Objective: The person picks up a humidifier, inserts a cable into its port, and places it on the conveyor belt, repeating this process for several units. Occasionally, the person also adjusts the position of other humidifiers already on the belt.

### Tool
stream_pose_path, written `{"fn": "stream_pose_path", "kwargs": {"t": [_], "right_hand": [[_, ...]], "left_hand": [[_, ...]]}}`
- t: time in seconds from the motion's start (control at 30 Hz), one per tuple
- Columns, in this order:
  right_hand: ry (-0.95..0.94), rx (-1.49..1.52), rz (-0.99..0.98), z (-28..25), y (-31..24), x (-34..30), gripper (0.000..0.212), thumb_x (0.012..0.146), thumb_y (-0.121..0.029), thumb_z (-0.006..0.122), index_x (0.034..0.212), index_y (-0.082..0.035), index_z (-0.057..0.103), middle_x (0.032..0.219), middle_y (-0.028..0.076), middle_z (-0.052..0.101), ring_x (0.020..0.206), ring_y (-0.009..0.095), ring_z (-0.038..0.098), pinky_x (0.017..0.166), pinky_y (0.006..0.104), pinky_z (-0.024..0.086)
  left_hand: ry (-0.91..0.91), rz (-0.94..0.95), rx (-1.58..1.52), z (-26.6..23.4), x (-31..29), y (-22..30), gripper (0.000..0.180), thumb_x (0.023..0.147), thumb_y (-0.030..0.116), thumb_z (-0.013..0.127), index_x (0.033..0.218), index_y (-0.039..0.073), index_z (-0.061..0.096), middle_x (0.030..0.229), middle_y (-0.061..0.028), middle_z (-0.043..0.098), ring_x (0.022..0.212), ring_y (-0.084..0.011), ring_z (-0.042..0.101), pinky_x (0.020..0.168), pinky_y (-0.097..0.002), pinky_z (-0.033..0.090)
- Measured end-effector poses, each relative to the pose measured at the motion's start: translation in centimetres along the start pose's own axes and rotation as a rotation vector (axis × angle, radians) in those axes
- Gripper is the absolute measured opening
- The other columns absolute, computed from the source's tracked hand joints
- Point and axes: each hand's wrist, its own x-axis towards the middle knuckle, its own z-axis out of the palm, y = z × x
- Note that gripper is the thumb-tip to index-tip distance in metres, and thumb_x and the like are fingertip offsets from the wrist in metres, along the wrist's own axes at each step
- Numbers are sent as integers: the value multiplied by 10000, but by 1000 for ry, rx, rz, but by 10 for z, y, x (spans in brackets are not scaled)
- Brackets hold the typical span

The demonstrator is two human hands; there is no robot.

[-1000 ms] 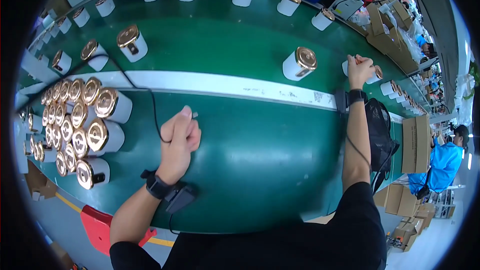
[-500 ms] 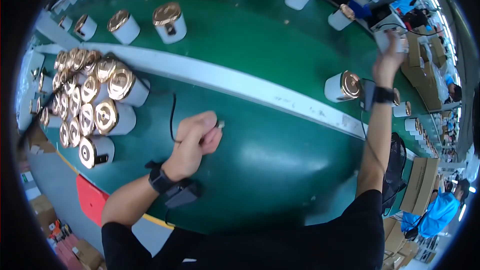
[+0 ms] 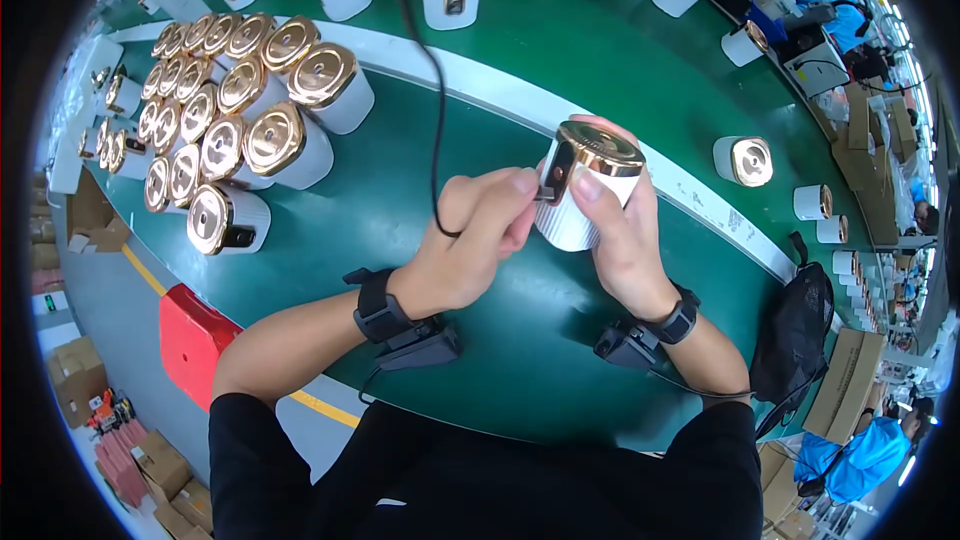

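Note:
My right hand grips a white ribbed canister with a shiny gold top, tilted a little above the green table. Its thumb lies across the front, beside a dark panel on the canister's side. My left hand is closed in a pinch on the small plug of a black cable. The plug's tip is at the lower end of the dark panel; whether it sits inside a socket I cannot tell. From the left hand the cable runs up past the top of the view.
Several similar canisters stand packed together on the left of the table. Beyond a white rail, more are spread over a green surface, one canister to the right. A black mesh bag lies at the right; a red stool stands lower left.
My right hand has come back from the far right and now holds a canister in front of me. My left hand has moved right and up, bringing the plug against the canister's dark panel.

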Motion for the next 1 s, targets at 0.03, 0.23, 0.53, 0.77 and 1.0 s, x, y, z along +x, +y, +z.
{"fn": "stream_pose_path", "kwargs": {"t": [0.03,0.23,0.53,0.77,1.0], "right_hand": [[12,-24,0,1,0,-2,546,838,-162,695,1262,-2,391,1082,91,561,945,132,569,817,274,481],[84,-100,-41,6,3,-6,552,842,-165,690,1266,6,380,1093,99,557,963,134,559,841,282,470],[103,-235,-90,8,4,-3,561,849,-204,689,1265,10,381,1086,105,559,978,138,551,864,273,452],[118,-181,56,11,6,0,520,867,-232,673,1236,20,405,1045,92,577,957,132,555,841,263,460],[138,-213,-2,9,7,-2,521,844,-187,689,1226,23,402,1046,95,577,928,144,561,811,268,467]], "left_hand": [[5,28,78,0,0,1,411,972,279,373,631,52,389,533,-7,375,493,-96,307,458,-280,240],[44,76,276,-1,0,-6,426,986,268,378,652,10,438,529,-31,411,486,-121,367,466,-317,292],[114,26,293,5,2,-11,451,1010,297,353,648,35,407,532,-40,392,487,-119,350,468,-298,298],[112,14,327,2,-2,-13,503,1018,368,331,626,63,408,541,-15,423,502,-96,375,482,-265,325],[105,7,265,9,6,-17,427,1008,271,378,694,-8,461,518,-67,407,485,-138,384,470,-354,319]]}}
